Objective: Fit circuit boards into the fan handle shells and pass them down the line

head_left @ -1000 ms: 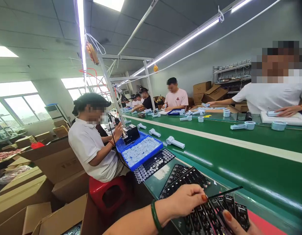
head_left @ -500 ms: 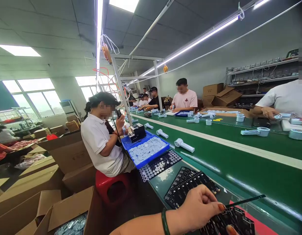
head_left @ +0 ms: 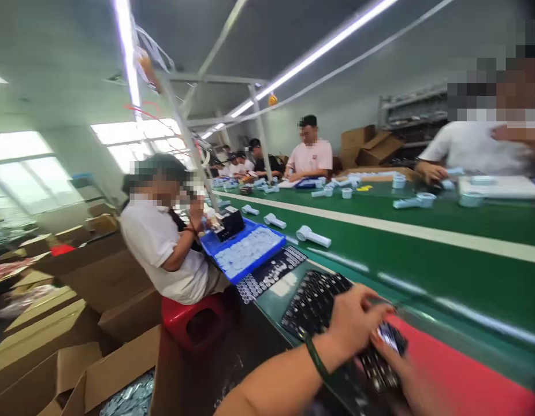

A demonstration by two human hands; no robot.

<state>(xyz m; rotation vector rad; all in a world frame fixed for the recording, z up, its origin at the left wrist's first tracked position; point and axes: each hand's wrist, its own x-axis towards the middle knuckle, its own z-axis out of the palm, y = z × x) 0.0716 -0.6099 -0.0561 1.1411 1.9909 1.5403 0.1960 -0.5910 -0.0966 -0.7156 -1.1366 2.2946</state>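
Observation:
My left hand [head_left: 358, 318], with a dark green bangle at the wrist, is closed in a pinch beside the fingers of my right hand; what it grips is blurred. My right hand [head_left: 400, 361], smeared by motion and partly cut off at the bottom, holds black circuit boards [head_left: 382, 372] at their near side. Beyond my left wrist, more black circuit boards [head_left: 313, 297] lie fanned out on the bench. A red sheet [head_left: 462, 364] lies under and to the right of my hands.
A blue tray [head_left: 267, 258] of pale flat pieces stands further along, near a dark mat with round parts [head_left: 271, 274]. White-blue handheld housings [head_left: 313, 236] lie on the green conveyor [head_left: 423, 254]. A co-worker [head_left: 163, 242] sits on a red stool [head_left: 192, 323]; cartons [head_left: 115, 370] crowd the left.
My view has swung and shifted right, showing more red sheet. My left hand held out a thin dark strip; now it is close against my right hand, which has come further into view.

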